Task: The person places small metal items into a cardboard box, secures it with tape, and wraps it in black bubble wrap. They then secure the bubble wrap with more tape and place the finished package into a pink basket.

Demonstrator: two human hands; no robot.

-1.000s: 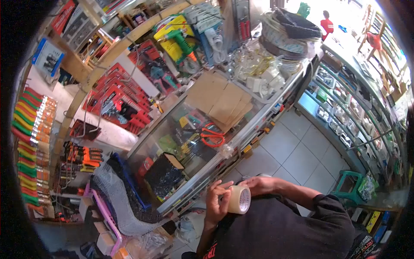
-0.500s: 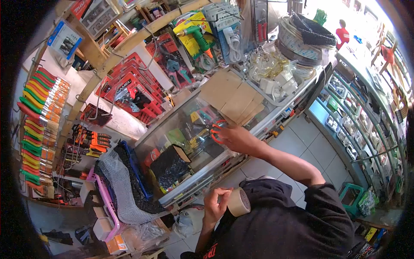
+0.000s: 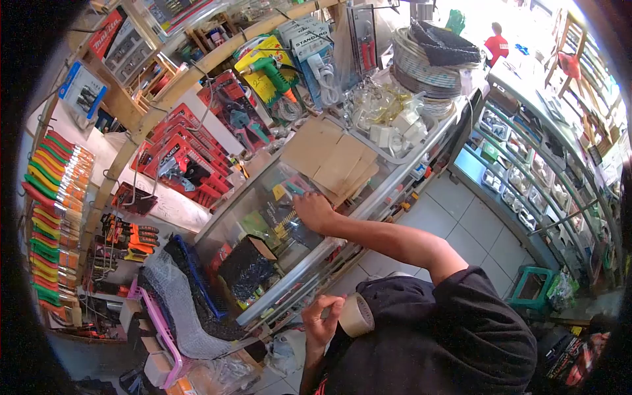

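Note:
A roll of tan packing tape (image 3: 356, 316) rests against my dark shirt. My left hand (image 3: 320, 320) is closed at its edge, thumb and forefinger pinched together. My right hand (image 3: 312, 212) lies palm down over the glass-topped counter (image 3: 227, 216), fingers slightly apart, with nothing visible in them. What lies beneath its palm is hidden. Flat pieces of brown cardboard (image 3: 329, 155) lie on the glass just beyond it. A box wrapped in black plastic (image 3: 247, 264) sits on the near left part of the counter.
A clear tray of white fittings (image 3: 401, 128) and coiled cable (image 3: 428, 66) stand farther along. Paintbrushes (image 3: 56, 217) and carded tools (image 3: 178, 164) hang at left. A pink basket (image 3: 161, 336) is below. Another glass display case (image 3: 520, 164) runs along the right; a person in red (image 3: 497, 46) is far off.
My right hand has moved left and nearer along the counter. The red-handled scissors that showed at its fingers are no longer visible. My left hand stays by the tape roll.

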